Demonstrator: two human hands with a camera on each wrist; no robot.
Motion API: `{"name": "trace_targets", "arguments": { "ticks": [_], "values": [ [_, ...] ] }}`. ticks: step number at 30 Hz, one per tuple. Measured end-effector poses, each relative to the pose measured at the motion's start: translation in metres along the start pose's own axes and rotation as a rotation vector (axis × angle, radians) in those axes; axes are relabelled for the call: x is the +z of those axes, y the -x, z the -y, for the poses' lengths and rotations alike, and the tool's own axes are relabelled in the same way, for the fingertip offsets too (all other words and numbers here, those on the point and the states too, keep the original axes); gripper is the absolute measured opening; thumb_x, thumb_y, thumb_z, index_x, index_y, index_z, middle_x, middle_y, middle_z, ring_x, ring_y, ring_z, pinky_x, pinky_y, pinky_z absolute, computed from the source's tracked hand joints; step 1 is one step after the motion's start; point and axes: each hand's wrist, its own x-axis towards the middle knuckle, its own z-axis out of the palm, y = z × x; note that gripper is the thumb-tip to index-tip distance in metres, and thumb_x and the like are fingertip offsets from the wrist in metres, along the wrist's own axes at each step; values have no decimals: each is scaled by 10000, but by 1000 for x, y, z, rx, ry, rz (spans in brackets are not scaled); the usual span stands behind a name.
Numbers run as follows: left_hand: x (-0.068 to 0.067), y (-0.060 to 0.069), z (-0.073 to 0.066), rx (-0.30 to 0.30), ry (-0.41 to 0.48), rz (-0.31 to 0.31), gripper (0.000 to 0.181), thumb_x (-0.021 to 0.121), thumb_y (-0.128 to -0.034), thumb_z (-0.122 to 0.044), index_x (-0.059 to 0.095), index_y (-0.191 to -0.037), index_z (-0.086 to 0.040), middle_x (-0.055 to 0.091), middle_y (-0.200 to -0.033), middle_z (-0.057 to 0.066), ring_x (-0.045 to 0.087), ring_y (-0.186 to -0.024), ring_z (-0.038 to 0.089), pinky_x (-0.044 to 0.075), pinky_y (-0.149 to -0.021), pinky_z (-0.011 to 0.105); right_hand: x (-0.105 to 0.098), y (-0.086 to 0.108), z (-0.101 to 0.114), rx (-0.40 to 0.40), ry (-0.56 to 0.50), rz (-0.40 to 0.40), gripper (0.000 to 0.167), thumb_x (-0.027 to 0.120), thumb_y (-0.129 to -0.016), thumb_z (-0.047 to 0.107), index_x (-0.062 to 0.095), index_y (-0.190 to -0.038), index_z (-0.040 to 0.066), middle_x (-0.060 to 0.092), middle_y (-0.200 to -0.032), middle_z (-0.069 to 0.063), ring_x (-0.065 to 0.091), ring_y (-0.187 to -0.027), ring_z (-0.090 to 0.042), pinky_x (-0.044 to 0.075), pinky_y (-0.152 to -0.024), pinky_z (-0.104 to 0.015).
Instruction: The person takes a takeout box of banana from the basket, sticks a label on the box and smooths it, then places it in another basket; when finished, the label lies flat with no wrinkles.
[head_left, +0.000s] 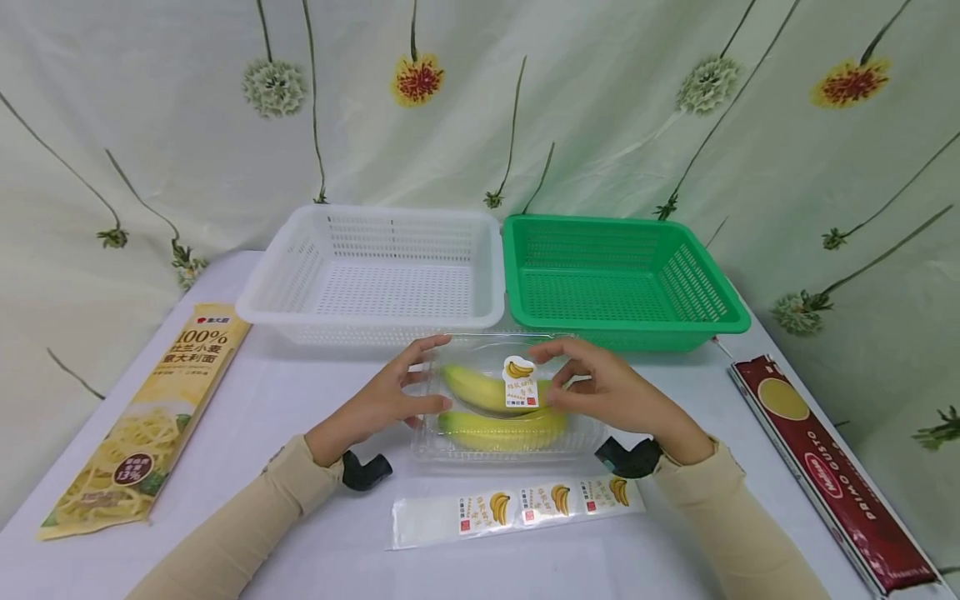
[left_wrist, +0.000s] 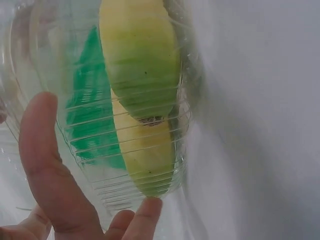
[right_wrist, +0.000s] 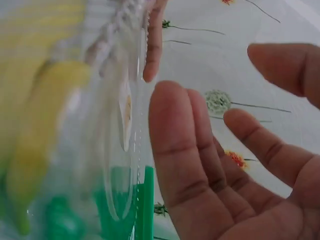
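Note:
A clear plastic clamshell box (head_left: pixel 585 442) with a closed lid sits at the table's middle. Inside it lie two yellow-green bananas (head_left: pixel 502 431). A white banana sticker (head_left: pixel 520 383) is on the lid. My left hand (head_left: pixel 390 393) holds the box's left end, thumb in front and fingers behind; the left wrist view shows the ribbed wall and banana tips (left_wrist: pixel 150 120) close to the fingers. Over the lid's right half is my right hand (head_left: pixel 615 387), fingers loosely bent and holding nothing. The right wrist view shows its fingers (right_wrist: pixel 175 135) apart from the box.
A strip of banana stickers (head_left: pixel 517 510) lies in front of the box. Behind stand a white basket (head_left: pixel 375 321) and a green basket (head_left: pixel 630 323). A yellow pasta bag (head_left: pixel 150 417) lies at left, a red spaghetti pack (head_left: pixel 832 475) at right.

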Motion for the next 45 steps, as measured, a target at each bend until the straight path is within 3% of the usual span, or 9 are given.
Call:
{"name": "trace_targets", "arguments": {
  "ticks": [8, 11, 13, 18, 23, 30, 34, 39, 45],
  "values": [
    [-1, 0, 1, -8, 2, 19, 906, 799, -939, -156, 296, -1692, -197, 162, -1731, 287, 295, -1539, 592, 589, -685, 410, -34, 11, -7, -60, -46, 76, 421, 694, -1047, 35, 570, -1426, -99, 597, -1407, -304, 685, -1123, -305, 595, -951, -352],
    [-1, -1, 2, -8, 4, 21, 907, 797, -942, -152, 291, -1693, -200, 161, -1732, 282, 299, -1537, 592, 587, -675, 406, -47, 16, -10, -55, -87, 89, 414, 663, -1051, 0, 551, -1437, -102, 637, -1412, -179, 694, -1142, -258, 600, -949, -343],
    [-1, -1, 2, -9, 3, 21, 908, 797, -943, -150, 290, -1694, -204, 160, -1733, 277, 297, -1536, 594, 586, -674, 406, -56, 20, -12, -47, -113, 90, 398, 643, -1057, -12, 578, -1449, -34, 660, -1399, -94, 704, -1148, -231, 601, -951, -338],
    [0, -2, 2, -14, 2, 19, 911, 798, -944, -158, 283, -1695, -214, 142, -1739, 268, 284, -1539, 598, 586, -687, 410, -83, 34, -19, -78, -204, 42, 472, 545, -1079, -72, 619, -1478, 169, 699, -1357, -48, 728, -1130, -207, 597, -965, -336],
    [0, -2, 1, -18, 5, 19, 913, 798, -947, -174, 279, -1698, -213, 113, -1749, 262, 258, -1546, 605, 589, -698, 416, -108, 49, -35, -144, -378, -70, 502, 416, -1092, -102, 597, -1503, 122, 708, -1318, -43, 719, -1133, -205, 591, -975, -342],
    [-1, -1, 1, -27, 6, 16, 917, 798, -948, -179, 273, -1699, -205, 106, -1752, 261, 250, -1548, 607, 595, -711, 420, -129, 67, -50, -235, -608, -314, 434, 354, -1127, -63, 643, -1434, 40, 718, -1244, -74, 710, -1045, -193, 596, -914, -317],
    [-2, -1, 2, -26, 3, 12, 919, 800, -949, -176, 271, -1700, -208, 94, -1750, 271, 249, -1547, 609, 596, -712, 424, -136, 76, -56, -205, -702, -522, 362, 416, -1130, -38, 682, -1364, 36, 738, -1170, -88, 722, -967, -204, 607, -871, -299],
    [-2, -1, 2, -21, -4, 16, 917, 795, -952, -182, 267, -1701, -203, 67, -1752, 277, 238, -1549, 615, 591, -704, 422, -141, 82, -68, -130, -760, -867, 249, 551, -1104, -7, 666, -1316, 54, 731, -1126, -75, 693, -901, -192, 607, -773, -264],
    [0, -2, 1, -17, 3, 23, 925, 795, -947, -176, 260, -1702, -183, 59, -1749, 278, 242, -1551, 607, 585, -684, 406, -143, 77, -87, -3, -702, -1331, 218, 788, -984, 37, 722, -1191, 54, 660, -1084, -70, 597, -789, -170, 518, -587, -216]
  ]
}}
